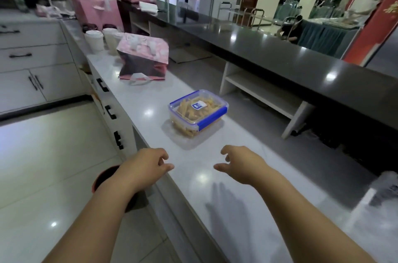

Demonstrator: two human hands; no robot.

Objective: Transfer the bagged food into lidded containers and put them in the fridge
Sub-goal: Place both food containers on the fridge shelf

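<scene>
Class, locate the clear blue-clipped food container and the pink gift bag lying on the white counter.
clear blue-clipped food container (199, 109): head view, centre of its lid.
pink gift bag (146, 47): head view, its pink upper panel.

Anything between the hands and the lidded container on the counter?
Nothing visible. Only bare counter lies between the left hand, the right hand and the lidded container; both hands hold nothing. The pink bag lies beyond it. No fridge in view.

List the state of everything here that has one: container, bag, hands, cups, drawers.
container: lid on, filled with food
pink bag: lying on its side
left hand: empty, fingers loosely curled
right hand: empty, fingers loosely curled
white cups: lidded, upright
drawers: closed
</scene>
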